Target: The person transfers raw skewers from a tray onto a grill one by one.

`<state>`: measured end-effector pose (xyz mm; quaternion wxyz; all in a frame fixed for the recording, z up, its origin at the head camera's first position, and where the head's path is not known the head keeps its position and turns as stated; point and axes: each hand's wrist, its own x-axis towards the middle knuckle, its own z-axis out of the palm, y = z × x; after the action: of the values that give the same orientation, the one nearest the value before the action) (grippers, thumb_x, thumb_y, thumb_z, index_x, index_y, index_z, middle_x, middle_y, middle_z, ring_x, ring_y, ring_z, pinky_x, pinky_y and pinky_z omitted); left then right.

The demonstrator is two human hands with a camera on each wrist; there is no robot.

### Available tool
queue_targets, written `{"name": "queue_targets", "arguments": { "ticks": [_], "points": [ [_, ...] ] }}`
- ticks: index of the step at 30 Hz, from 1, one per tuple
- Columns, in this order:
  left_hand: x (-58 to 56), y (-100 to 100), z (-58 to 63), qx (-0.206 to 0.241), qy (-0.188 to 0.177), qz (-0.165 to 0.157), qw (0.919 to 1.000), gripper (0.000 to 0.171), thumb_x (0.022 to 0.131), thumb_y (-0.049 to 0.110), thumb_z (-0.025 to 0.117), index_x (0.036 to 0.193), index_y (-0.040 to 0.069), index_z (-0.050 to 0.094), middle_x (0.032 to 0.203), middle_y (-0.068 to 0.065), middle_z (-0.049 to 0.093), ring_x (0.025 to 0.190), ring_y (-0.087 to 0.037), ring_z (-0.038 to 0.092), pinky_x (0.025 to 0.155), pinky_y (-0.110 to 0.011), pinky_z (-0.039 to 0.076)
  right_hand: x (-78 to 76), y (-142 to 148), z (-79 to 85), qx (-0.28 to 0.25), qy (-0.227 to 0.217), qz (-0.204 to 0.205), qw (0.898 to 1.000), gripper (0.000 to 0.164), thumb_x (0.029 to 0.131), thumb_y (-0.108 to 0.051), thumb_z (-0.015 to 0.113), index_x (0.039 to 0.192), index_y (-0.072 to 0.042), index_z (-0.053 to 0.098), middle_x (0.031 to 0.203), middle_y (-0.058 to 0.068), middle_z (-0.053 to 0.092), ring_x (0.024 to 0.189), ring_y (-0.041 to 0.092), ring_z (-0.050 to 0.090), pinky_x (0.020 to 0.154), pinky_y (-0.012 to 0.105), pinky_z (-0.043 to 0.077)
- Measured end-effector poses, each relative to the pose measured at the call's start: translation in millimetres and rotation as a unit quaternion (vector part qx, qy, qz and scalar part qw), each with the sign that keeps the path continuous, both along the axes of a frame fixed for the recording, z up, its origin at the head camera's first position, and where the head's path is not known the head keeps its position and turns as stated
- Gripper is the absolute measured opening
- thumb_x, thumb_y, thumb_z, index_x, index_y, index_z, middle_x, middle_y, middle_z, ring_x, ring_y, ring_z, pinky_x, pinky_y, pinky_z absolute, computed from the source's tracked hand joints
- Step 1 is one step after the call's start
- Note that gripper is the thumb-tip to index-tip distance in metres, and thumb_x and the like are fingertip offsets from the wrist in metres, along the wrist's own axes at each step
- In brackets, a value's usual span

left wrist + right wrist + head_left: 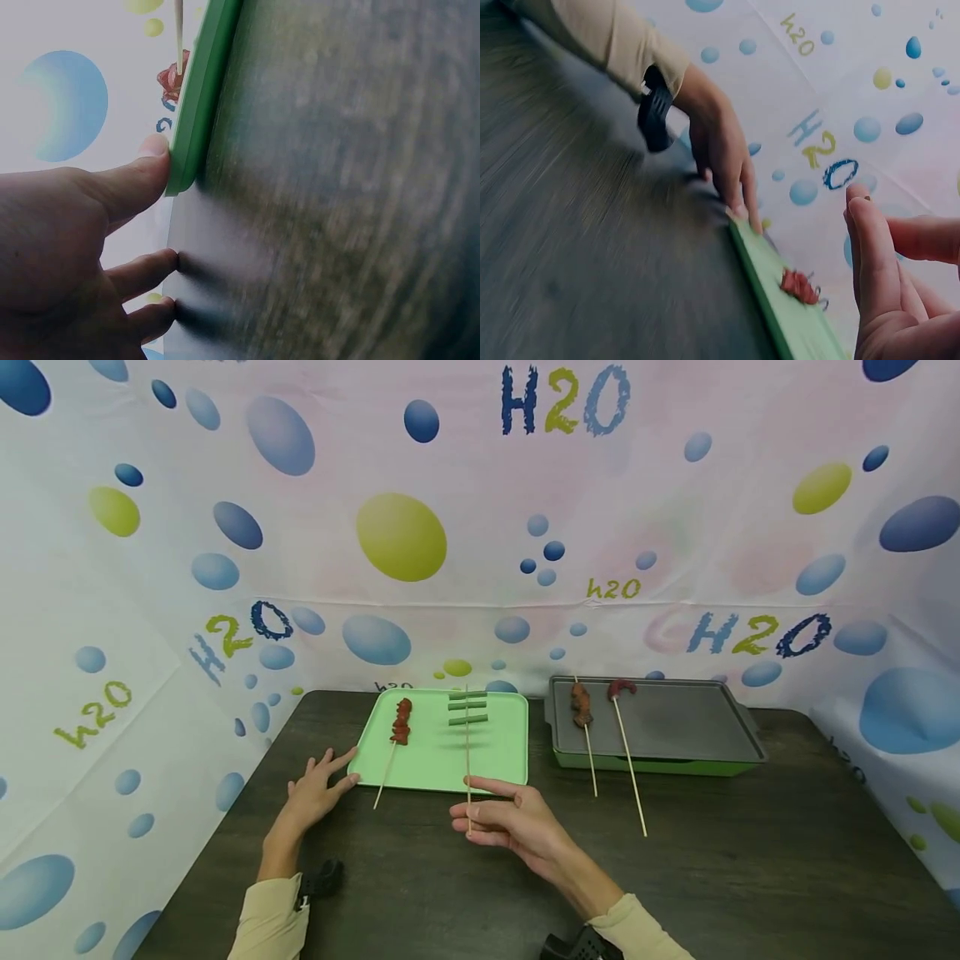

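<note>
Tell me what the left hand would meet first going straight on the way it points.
The left hand would likely meet the green tray first, at its left rim, which its thumb seems to touch; fingertip height is unclear.

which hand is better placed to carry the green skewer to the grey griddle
Probably the right hand: it holds the green skewer and is nearer the grey griddle, while the left hand is at the left edge of the green tray.

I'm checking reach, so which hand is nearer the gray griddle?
Right. The right hand pinches the green skewer, in front and left of the griddle; the left hand is farther left, touching the tray.
</note>
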<state>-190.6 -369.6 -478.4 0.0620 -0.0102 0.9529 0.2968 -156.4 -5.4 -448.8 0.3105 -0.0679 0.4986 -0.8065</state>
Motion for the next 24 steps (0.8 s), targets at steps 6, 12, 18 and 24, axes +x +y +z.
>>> {"name": "queue_targets", "arguments": {
  "ticks": [6, 12, 18, 24],
  "points": [
    [-1.3, -0.6, -0.8, -0.001, -0.001, 0.003, 1.0000, 0.064, 0.106, 0.034, 0.057, 0.160, 0.008, 0.034, 0.162, -0.038, 0.011, 0.146, -0.063, -0.001, 0.104, -0.086, -0.001, 9.1, 29.2, -5.8, 0.013, 0.011, -0.001, 1.000, 0.069, 0.095, -0.001, 0.070, 0.156, 0.001, 0.039, 0.121, 0.025, 0.071, 0.103, 0.025, 0.075, 0.082, 0.029, 0.060],
    [-1.1, -0.1, -4.0, -0.005, 0.000, 0.004, 1.0000, 0.063, 0.106, 0.033, 0.057, 0.160, 0.008, 0.034, 0.162, -0.038, 0.011, 0.147, -0.063, 0.000, 0.104, -0.086, 0.000, 16.9, 54.3, -0.1, 0.024, 0.026, 0.004, 0.999, 0.072, 0.095, -0.003, 0.071, 0.158, 0.003, 0.035, 0.120, 0.024, 0.071, 0.103, 0.026, 0.075, 0.083, 0.031, 0.060],
    [0.2, 0.1, -2.9, 0.000, 0.004, 0.004, 1.0000, 0.063, 0.106, 0.033, 0.057, 0.160, 0.008, 0.035, 0.162, -0.038, 0.012, 0.147, -0.063, 0.000, 0.104, -0.086, -0.001, 18.7, 77.9, 8.6, 0.038, 0.048, 0.007, 0.998, 0.073, 0.097, -0.004, 0.070, 0.159, 0.004, 0.031, 0.120, 0.020, 0.072, 0.107, 0.027, 0.073, 0.087, 0.035, 0.059],
    [0.5, 0.3, -2.7, -0.001, 0.011, 0.006, 0.9999, 0.062, 0.106, 0.033, 0.057, 0.159, 0.008, 0.036, 0.162, -0.038, 0.013, 0.147, -0.063, 0.002, 0.104, -0.086, 0.001, 14.8, 99.6, 19.0, 0.055, 0.067, 0.009, 0.996, 0.070, 0.099, -0.004, 0.067, 0.159, 0.004, 0.031, 0.117, 0.014, 0.075, 0.111, 0.027, 0.072, 0.091, 0.039, 0.057]
  ]
}}
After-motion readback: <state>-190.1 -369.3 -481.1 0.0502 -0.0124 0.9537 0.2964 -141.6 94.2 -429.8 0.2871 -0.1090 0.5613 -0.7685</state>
